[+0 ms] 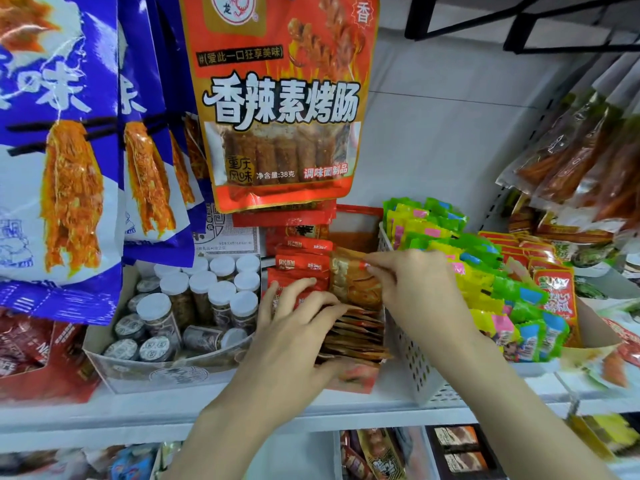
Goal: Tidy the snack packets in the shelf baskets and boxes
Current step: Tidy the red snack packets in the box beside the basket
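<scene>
While the right hand pinches the top edge of an orange-brown packet between thumb and fingertips, the left hand lies with fingers spread over the row of brown packets standing in the red box. Red packets fill the back of that box. Just right stands a white basket of green and yellow packets; left, a carton of white-capped jars. Large bags hang above.

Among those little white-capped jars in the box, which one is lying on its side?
The jar at the front right of the box; the others stand upright.
</scene>
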